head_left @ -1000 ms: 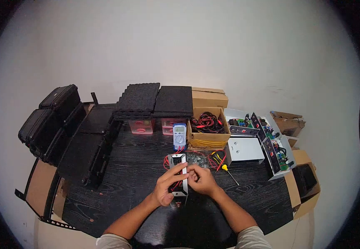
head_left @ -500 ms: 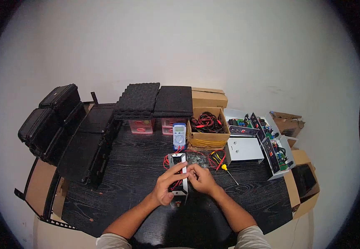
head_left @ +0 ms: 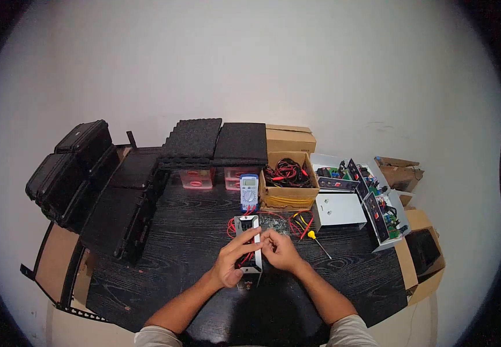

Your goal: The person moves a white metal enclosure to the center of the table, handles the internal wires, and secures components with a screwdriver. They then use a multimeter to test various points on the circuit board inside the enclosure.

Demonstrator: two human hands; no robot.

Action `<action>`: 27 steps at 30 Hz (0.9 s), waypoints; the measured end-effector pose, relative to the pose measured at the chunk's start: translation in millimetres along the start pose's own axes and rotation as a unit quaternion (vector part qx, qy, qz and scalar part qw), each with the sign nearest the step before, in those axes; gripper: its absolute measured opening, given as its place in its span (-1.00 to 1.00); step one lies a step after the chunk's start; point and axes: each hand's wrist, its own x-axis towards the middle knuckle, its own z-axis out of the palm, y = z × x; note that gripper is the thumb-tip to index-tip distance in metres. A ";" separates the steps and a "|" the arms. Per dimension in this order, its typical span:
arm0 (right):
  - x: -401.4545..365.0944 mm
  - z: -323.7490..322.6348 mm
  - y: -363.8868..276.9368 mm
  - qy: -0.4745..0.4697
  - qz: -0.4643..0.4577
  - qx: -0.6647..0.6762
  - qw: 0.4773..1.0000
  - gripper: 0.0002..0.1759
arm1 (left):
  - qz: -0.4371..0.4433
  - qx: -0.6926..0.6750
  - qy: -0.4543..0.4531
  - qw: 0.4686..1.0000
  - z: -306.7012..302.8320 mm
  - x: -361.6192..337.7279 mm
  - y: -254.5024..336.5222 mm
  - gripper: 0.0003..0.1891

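Grasped by the left hand [head_left: 227,261], presumably for steadiness, the unit [head_left: 258,262] sits just nearer than the meter [head_left: 250,195], the right hand [head_left: 283,253] curled at its edge, grip indeterminable.

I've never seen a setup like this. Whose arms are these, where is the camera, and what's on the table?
No robot here: these are a person's bare hands. Every picture comes from one head-worn camera looking forward and down. The left hand lies across a small metal housing with red wires inside; the right hand is at its edge. On the dark table are a multimeter, a yellow-handled screwdriver and a carton of leads. Circuit boards are at right, black cases at left.
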 end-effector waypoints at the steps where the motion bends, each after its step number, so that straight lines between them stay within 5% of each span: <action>1: 0.3 0.7 2.2 -0.001 0.000 0.004 1.000 -0.89 | 0.009 -0.002 0.000 1.000 -0.2 -0.1 -0.9 -0.06; 3: -0.6 2.8 6.5 -0.001 0.003 0.013 1.000 -0.89 | 0.009 -0.003 -0.002 1.000 -0.6 0.6 -0.2 -0.06; 6: 0.5 13.3 17.2 -0.005 0.098 0.208 0.973 -0.88 | 0.008 -0.005 -0.007 1.000 -0.9 1.1 0.4 -0.07; 12: -0.4 4.4 7.6 -0.004 0.025 0.042 0.999 -0.96 | 0.014 -0.002 -0.012 1.000 -2.0 2.5 1.0 -0.08; 21: 1.9 4.6 9.3 -0.019 0.098 0.186 0.977 -0.83 | -0.001 0.010 -0.042 0.999 -7.6 6.8 5.4 -0.12; 25: 2.0 -2.2 -4.8 0.084 -0.009 0.050 0.995 -0.74 | -0.024 0.105 -0.089 0.990 -16.9 12.1 16.7 -0.03; 27: 2.5 -3.5 -4.7 0.120 -0.019 0.088 0.989 -0.68 | -0.040 0.133 -0.067 0.988 -18.7 17.9 25.7 0.09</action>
